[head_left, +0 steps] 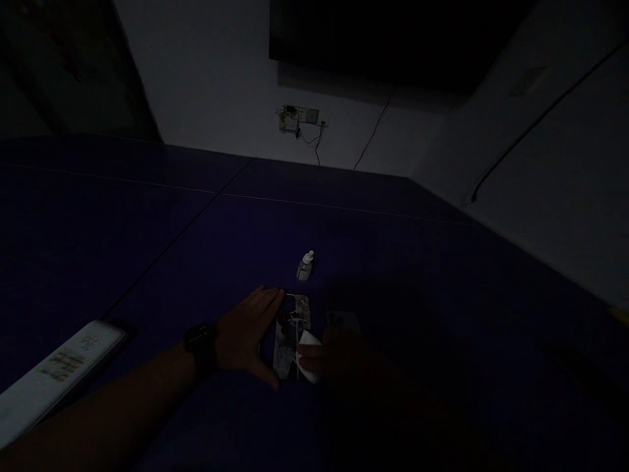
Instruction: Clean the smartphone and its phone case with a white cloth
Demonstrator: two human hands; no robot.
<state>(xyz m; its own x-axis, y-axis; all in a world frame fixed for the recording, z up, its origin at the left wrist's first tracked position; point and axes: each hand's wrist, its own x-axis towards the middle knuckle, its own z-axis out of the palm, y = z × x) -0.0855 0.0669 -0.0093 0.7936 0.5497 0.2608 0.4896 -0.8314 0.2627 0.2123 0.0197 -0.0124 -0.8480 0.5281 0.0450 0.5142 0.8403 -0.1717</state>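
A phone case point(285, 344) with a printed picture and a camera cutout lies flat on the dark blue surface. My left hand point(246, 331), a dark watch on its wrist, rests along the case's left edge with fingers stretched and thumb apart. From the other side, my right hand point(337, 354) pinches a folded white cloth or tissue point(308, 339) against the case's right part. Partly under the right hand lies a phone point(350, 320) with its camera side up. A small dropper bottle point(304, 269) with a white cap stands just beyond the case.
At the left lies a long white padded object point(63, 367) with printed marks. Wall sockets point(302, 117) with cords are on the far wall, below a large dark screen point(383, 39). A dark cable point(535, 128) runs along the right wall. The room is very dim.
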